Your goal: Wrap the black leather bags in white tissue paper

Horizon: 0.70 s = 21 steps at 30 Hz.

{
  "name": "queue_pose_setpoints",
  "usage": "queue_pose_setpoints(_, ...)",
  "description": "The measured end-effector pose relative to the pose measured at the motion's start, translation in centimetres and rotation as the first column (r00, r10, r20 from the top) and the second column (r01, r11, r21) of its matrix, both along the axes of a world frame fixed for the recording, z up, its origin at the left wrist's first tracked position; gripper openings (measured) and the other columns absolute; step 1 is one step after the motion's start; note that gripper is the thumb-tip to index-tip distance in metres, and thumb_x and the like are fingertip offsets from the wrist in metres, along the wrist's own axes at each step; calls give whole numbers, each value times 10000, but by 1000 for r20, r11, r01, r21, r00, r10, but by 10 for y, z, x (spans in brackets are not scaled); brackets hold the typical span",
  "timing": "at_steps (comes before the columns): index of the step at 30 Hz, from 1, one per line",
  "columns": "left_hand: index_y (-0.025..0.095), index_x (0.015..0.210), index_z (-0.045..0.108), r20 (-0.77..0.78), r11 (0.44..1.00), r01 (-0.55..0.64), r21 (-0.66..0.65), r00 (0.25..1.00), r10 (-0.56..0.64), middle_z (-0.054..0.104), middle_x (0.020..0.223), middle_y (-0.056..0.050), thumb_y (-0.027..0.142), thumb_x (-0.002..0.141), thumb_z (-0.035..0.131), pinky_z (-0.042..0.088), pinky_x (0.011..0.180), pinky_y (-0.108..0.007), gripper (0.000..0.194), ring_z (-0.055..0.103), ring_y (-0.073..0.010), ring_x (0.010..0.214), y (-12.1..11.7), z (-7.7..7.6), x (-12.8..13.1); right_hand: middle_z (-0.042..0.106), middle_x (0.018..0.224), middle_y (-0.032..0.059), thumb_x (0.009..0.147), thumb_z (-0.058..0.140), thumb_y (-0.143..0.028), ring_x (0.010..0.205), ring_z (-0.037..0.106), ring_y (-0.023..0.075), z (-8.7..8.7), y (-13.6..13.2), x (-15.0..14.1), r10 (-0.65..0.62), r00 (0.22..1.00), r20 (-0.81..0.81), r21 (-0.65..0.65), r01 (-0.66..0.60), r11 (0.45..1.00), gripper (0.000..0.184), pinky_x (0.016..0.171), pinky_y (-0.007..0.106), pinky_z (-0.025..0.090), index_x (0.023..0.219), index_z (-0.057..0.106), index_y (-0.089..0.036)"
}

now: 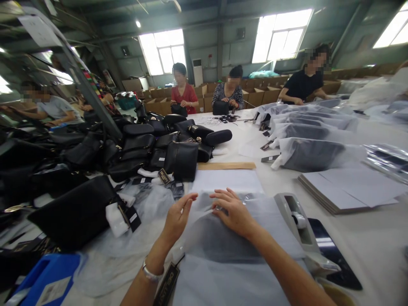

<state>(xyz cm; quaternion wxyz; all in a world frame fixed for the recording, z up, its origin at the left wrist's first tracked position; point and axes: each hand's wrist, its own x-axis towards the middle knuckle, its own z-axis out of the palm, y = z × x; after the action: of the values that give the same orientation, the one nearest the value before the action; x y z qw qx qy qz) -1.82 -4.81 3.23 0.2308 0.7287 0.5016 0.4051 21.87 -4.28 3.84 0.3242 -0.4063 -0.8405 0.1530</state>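
A dark bag [219, 240] lies flat in front of me inside a translucent plastic sleeve [270, 229]. My left hand [178, 216] is at the sleeve's upper left edge, fingers stretched out and the thumb slightly apart, with nothing visible in it. Over the upper middle of the sleeve, my right hand [234, 214] has its fingers bent and spread; whether the fingertips press on the plastic I cannot tell. A black hang tag [167, 282] with gold lettering sticks out at the lower left. White sheets [226, 180] lie beyond the sleeve.
A tape dispenser [298, 225] stands close on the right, before a stack of grey boards [344, 191]. Several wrapped bags [312, 155] line the far right. Black bags [181, 159] pile up on the left, above a blue container [44, 278]. Co-workers [185, 95] sit across the table.
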Motion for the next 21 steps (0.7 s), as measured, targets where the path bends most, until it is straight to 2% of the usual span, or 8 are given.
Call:
queue_pose_setpoints(2, 246, 1289, 571, -71, 998, -39, 50, 997, 42, 632, 1308, -62, 188, 964, 383, 469, 1061, -408, 380, 586, -198, 1219, 0, -8, -13, 664, 1241, 34, 873, 620, -181, 1266, 526, 227, 0, 0, -2, 6, 1000, -17, 0, -6, 1000, 70, 1141, 557, 281, 901, 643, -242)
queue_pose_setpoints(5, 282, 1425, 447, -322, 992, 111, 56, 943, -87, 379, 1548, -49, 66, 857, 422, 312, 1169, -521, 608, 308, -248, 1448, -4, -16, -26, 671, 1218, 38, 878, 592, -178, 1230, 556, 209, 1, 0, -3, 11, 999, -42, -5, -11, 1000, 72, 1142, 548, 282, 899, 622, -239)
queue_pose_setpoints(7, 278, 1491, 348, -449, 978, 208, 15, 875, -179, 232, 1610, -67, 89, 805, 527, 264, 1170, -583, 733, 177, -309, 1486, -7, -19, -29, 680, 1196, 44, 882, 573, -183, 1205, 575, 202, 2, 0, -4, 14, 998, -65, -5, -14, 1000, 75, 1144, 544, 283, 910, 614, -239)
queue_pose_setpoints(10, 266, 1523, 273, -530, 968, 248, 37, 826, -191, 163, 1624, -97, 200, 798, 638, 240, 1164, -611, 815, 122, -351, 1490, -5, -22, -23, 691, 1169, 50, 876, 566, -189, 1181, 593, 198, 2, 2, -6, 18, 996, -93, 1, -18, 1000, 85, 1149, 534, 285, 929, 607, -241)
queue_pose_setpoints(13, 284, 1515, 290, -553, 957, 269, 106, 816, -168, 196, 1618, -84, 246, 853, 612, 230, 1170, -601, 737, 134, -330, 1491, 5, -27, -14, 695, 1159, 47, 875, 561, -181, 1171, 599, 196, 3, 2, -8, 16, 995, -103, -1, -16, 1000, 98, 1155, 527, 282, 939, 600, -243)
queue_pose_setpoints(15, 286, 1492, 342, -541, 947, 283, 154, 826, -159, 282, 1591, -80, 249, 890, 581, 247, 1175, -576, 649, 190, -302, 1483, 11, -29, -9, 696, 1155, 43, 879, 555, -175, 1163, 602, 191, 3, 2, -9, 10, 994, -104, -3, -11, 1000, 106, 1160, 519, 279, 948, 598, -244)
queue_pose_setpoints(18, 271, 1381, 511, -437, 928, 240, 285, 894, -97, 495, 1469, -77, 216, 942, 516, 331, 1159, -504, 442, 390, -239, 1405, 12, -30, -7, 708, 1096, 34, 883, 574, -188, 1136, 615, 186, 4, 1, -9, 17, 996, -86, 15, -16, 1000, 130, 1168, 513, 267, 994, 609, -247)
queue_pose_setpoints(21, 265, 1224, 640, -344, 881, 231, 414, 935, -83, 662, 1279, -63, 196, 963, 491, 442, 1086, -444, 309, 590, -199, 1222, 7, -28, -8, 722, 999, 17, 881, 626, -241, 1075, 639, 187, 4, 2, -11, 45, 998, -54, 61, -41, 997, 164, 1172, 513, 258, 1044, 632, -258)
